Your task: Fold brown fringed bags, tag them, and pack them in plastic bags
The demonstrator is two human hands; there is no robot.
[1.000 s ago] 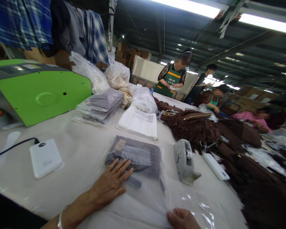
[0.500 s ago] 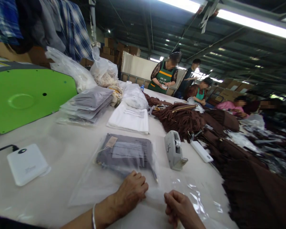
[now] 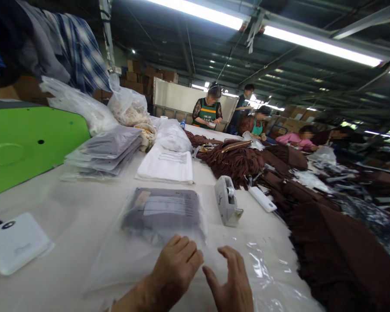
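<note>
A frosted plastic bag (image 3: 117, 255) lies flat on the table in front of me, with a folded grey item (image 3: 165, 208) inside it; a tan tag and a pale printed label show through. My left hand (image 3: 177, 271) is closed at the bag's near right part, its fingers curled down on the plastic. Just to the right, my right hand (image 3: 230, 277) is raised with thumb and fingers apart, holding nothing. Clear plastic bags (image 3: 263, 268) lie beside and beyond that hand.
A grey tape dispenser (image 3: 226, 201) and a white device (image 3: 262, 199) stand to the right, near brown fringed goods (image 3: 237, 162). Packed grey bags (image 3: 105, 147), a white bag stack (image 3: 169, 164), a green machine (image 3: 26, 147) and a white power bank (image 3: 17, 242) are left. Several people work beyond.
My right hand has opened from a closed pinch and moved slightly left. My left hand stays closed at the bag. The view has shifted right.
</note>
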